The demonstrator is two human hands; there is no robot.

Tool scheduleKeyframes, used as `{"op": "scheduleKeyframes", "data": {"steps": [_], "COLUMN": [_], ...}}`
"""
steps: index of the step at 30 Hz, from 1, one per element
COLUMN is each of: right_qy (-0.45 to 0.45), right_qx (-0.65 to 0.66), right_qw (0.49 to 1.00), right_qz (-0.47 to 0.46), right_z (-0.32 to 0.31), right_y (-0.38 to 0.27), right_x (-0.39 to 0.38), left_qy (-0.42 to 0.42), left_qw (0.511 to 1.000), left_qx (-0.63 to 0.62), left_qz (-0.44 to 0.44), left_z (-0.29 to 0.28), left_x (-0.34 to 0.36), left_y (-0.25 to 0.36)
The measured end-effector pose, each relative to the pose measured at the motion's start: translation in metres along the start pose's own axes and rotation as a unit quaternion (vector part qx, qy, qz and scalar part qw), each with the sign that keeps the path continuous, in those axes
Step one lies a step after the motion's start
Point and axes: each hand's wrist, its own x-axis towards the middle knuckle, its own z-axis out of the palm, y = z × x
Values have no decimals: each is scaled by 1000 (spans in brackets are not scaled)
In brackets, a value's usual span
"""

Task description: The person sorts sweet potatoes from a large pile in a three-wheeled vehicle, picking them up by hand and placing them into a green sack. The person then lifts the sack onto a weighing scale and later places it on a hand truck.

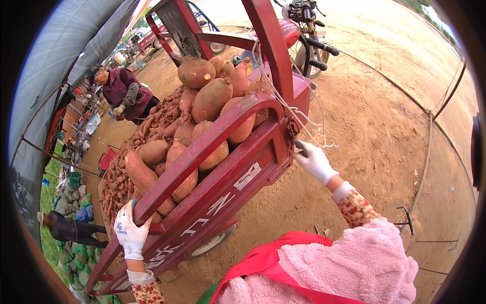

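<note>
My left hand [131, 230], in a white glove, wraps round the red metal rail [167, 188] on top of a cart's side panel [217, 202]. At the panel's right end, my gloved right hand [316, 162] is closed beside the corner latch [292, 127]. A small dark piece shows at its fingertips; I cannot make out whether it is a handle. White cord [283, 99] hangs in loops from the corner post just above this hand. Large sweet potatoes [212, 99] are heaped behind the panel, with many smaller ones [119, 175] beyond.
A motorcycle front [304, 30] stands beyond the cart. One person [126, 93] is at the cart's far side, another [71, 225] by green sacks [76, 263] at left. Rope [385, 76] and a metal stand [405, 220] lie on the dirt ground at right.
</note>
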Motion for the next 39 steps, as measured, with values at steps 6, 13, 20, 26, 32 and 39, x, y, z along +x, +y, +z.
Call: {"op": "scheduleKeyframes", "data": {"steps": [6,13,20,26,32,39], "right_qy": [69,88,-22,-83,-180,-163], "right_qx": [-23,-26,106,189,441,-287], "right_qw": [984,990,979,967,864,943], "right_qz": [162,112,174,150,162,-41], "right_z": [71,94,35,-3,-34,4], "right_y": [76,114,100,41,58,178], "right_x": [59,74,43,54,53,-49], "left_qy": [-23,-17,-6,-21,-15,-26], "left_qw": [999,1000,1000,1000,1000,1000], "left_qx": [3,3,5,15,9,15], "left_qz": [-27,-11,10,-3,-12,-5], "left_z": [-2,-2,-2,-1,0,-2], "left_x": [2,2,4,3,3,4], "left_y": [2,1,0,0,-2,-1]}}
